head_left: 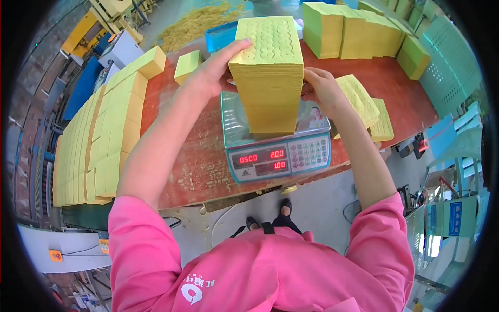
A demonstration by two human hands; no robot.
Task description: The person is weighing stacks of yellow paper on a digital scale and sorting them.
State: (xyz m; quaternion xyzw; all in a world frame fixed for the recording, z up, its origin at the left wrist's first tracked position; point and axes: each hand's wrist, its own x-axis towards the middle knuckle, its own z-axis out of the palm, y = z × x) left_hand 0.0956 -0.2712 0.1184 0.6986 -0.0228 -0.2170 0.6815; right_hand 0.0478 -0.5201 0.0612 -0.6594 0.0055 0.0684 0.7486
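Note:
A tall stack of yellow paper sheets (267,93), its top embossed with rows of round coin-like patterns, stands upright on the tray of a digital weighing scale (280,158). My left hand (221,65) grips the stack's left side, thumb lying over the top edge and fingers partly hidden behind it. At the right side my right hand (323,87) presses curled fingers against the sheets. The scale's red display is lit, with a keypad beside it. Right of the scale, partly behind my right forearm, lie shorter piles of the same paper (358,101).
A long row of yellow paper stacks (112,135) lines the left of the red worn table (197,177). More tall stacks (348,31) stand at the far right. A small yellow block (188,65) and a blue tray (221,36) sit behind the scale. Green perforated panels (452,62) border the right.

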